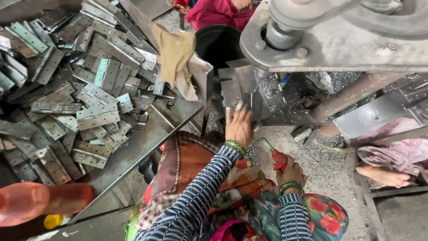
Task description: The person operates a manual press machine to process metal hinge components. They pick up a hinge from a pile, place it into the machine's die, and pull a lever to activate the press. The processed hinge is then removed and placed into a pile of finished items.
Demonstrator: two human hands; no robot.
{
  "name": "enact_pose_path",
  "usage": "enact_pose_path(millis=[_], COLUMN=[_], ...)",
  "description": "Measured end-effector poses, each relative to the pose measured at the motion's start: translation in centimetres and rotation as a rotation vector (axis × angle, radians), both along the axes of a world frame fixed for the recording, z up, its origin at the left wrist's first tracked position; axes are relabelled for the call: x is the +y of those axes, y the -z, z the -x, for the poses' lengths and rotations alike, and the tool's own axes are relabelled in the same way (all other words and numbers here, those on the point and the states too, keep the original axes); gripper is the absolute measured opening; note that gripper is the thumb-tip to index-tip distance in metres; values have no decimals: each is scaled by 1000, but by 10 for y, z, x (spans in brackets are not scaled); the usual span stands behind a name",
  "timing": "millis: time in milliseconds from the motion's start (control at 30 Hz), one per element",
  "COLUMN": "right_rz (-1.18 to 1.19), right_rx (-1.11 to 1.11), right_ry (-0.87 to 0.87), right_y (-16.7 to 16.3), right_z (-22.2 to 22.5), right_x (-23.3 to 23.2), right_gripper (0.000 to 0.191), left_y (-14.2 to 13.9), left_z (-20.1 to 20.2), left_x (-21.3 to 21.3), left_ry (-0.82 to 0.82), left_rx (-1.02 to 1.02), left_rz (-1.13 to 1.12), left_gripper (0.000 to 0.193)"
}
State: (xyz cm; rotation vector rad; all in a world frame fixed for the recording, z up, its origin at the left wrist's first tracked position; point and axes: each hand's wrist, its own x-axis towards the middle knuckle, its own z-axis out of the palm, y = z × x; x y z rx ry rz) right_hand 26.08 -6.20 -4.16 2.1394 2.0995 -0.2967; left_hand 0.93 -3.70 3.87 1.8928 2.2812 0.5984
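My left hand (238,126) reaches forward to the bed of a grey metal press (330,42), fingers extended and touching a metal hinge plate (231,91) under the ram; whether it grips the plate I cannot tell. My right hand (292,172) rests low by my lap, closed on a lever handle wrapped in red cloth (279,159). Both wrists carry green bangles over striped sleeves.
A heap of several metal hinges (89,111) covers a steel table (138,149) at the left, with a tan cloth (176,56) on its far edge. A black bucket (218,42) stands behind. An orange bottle (40,201) lies near left. Another person's bare foot (385,174) is at right.
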Motion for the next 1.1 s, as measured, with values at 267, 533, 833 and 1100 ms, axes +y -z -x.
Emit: enact_pose_path(millis=[267,533,833,1100], right_rz=[70,-23,121,125], right_rx=[-155,-115,-157,17], right_ry=[-53,32,-17,68], right_y=[-41,10,-63,0], right_z=[2,17,15,22], right_x=[29,8,26,7], right_gripper=[68,74,67,78], left_y=[2,6,7,2], left_z=[-10,-7,-6,2], left_x=[28,33,18,21], left_ry=[-52,-30,-24,-40], left_rx=[14,13,39,22], left_rz=[21,92,13,-23], left_gripper=[66,70,63,63])
